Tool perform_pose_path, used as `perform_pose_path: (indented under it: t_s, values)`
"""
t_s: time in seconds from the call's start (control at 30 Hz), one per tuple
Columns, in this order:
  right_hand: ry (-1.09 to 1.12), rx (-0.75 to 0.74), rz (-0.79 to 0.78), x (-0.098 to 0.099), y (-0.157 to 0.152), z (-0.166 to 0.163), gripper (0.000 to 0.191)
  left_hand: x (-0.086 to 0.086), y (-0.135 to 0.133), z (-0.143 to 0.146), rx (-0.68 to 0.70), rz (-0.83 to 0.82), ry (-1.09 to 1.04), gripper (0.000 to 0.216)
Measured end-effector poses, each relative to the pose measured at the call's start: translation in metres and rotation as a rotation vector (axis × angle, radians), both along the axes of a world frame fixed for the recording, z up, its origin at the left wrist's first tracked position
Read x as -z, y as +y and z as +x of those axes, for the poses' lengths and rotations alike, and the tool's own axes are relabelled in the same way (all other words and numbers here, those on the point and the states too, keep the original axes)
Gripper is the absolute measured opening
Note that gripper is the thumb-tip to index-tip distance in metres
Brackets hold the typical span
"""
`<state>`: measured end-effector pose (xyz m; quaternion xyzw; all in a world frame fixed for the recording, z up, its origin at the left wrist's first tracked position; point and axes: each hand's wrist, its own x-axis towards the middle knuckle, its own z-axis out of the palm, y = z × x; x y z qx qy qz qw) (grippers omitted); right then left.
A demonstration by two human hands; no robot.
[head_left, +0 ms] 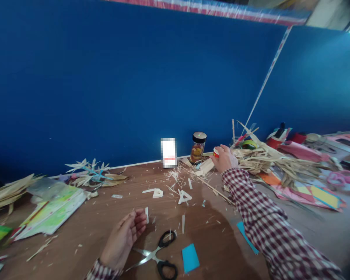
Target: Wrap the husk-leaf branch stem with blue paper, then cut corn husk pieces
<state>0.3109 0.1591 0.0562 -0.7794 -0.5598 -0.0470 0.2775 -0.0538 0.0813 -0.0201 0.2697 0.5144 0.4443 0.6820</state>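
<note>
My left hand [125,235] rests near the table's front edge, fingers curled, pinching a short pale strip [146,214] that stands upright at the fingertips. Black-handled scissors [159,254] lie just right of that hand. My right hand [224,157], in a red checked sleeve, reaches far across the table and is closed on a small white container with a red band [216,152]. A pale flat stick [204,167] lies just below that hand. A pile of dried straw [268,159] lies right beside it.
A black-lidded jar [198,146] and a white card [168,152] stand by the blue wall. Cut pale letter shapes [184,196] and scraps litter the wooden table [84,229]. Blue paper pieces [190,257], printed sheets [51,212] at left, pink scissors [342,179] and coloured paper at right.
</note>
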Motion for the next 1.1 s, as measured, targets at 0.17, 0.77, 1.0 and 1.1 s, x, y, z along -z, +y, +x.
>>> perform_pose_path:
  t_s: [0.17, 0.77, 1.0, 1.1]
  values:
    - [-0.226, -0.509, 0.035, 0.010, -0.042, -0.086, 0.055, -0.013, -0.011, 0.020, 0.073, 0.257, 0.262, 0.036]
    - [-0.284, -1.004, -0.006, 0.022, -0.100, -0.173, 0.034, -0.046, -0.002, 0.015, 0.168, 0.651, 0.937, 0.022]
    - [-0.036, -0.815, -0.117, 0.028, -0.097, -0.128, 0.050, -0.044, 0.029, -0.061, -0.195, 0.449, 1.226, 0.031]
    - [0.057, -0.710, -0.108, 0.033, -0.093, -0.122, 0.051, -0.046, 0.030, -0.069, -0.280, 0.434, 1.212, 0.032]
